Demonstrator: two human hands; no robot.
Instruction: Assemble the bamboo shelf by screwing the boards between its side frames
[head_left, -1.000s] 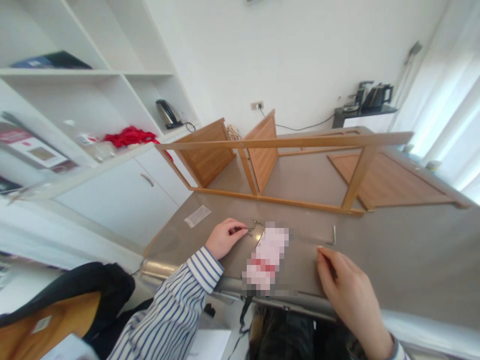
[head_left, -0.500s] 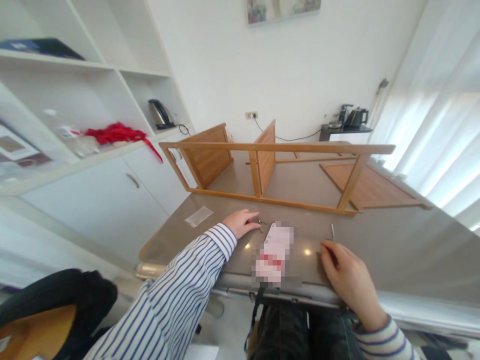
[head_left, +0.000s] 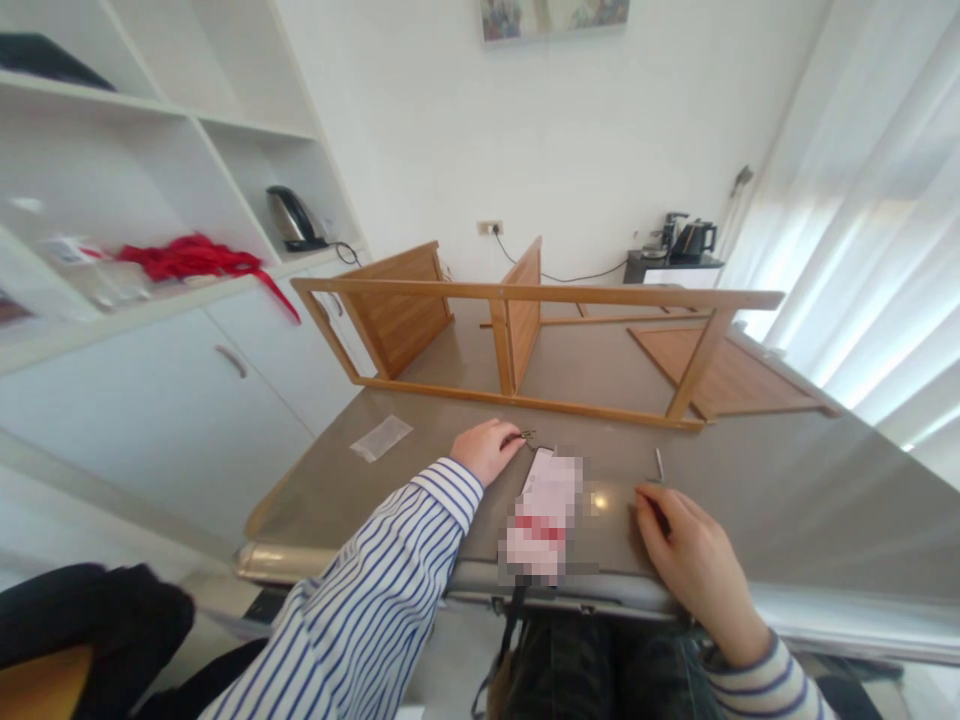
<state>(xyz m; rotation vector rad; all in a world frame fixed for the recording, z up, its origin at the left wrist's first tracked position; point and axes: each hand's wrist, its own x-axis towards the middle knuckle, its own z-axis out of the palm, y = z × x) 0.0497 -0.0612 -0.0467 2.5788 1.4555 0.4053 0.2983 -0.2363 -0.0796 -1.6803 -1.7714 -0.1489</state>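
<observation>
My left hand [head_left: 487, 450] rests on the grey table with its thumb and fingers drawn together on small brass-coloured screws [head_left: 528, 434]. Part of these screws is hidden by the fingertips. Just right of that hand lies a phone [head_left: 546, 500] with a blurred pink and red screen. My right hand [head_left: 694, 545] lies curled at the table's front edge, fingers closed; what they hold, if anything, is hidden. A thin silvery rod [head_left: 659, 464] lies just beyond its fingertips.
Behind the hands a wooden shelf frame [head_left: 585, 411] stands on its side on the table [head_left: 765, 500]. A wooden panel [head_left: 739, 370] lies at the right. A small clear plastic bag [head_left: 382, 437] is at the left. White cabinets [head_left: 180, 400] border the left side.
My left hand has moved slightly right, and its spread thumb and fingers have closed on the screws. My right hand stays in place. The view has shifted a little.
</observation>
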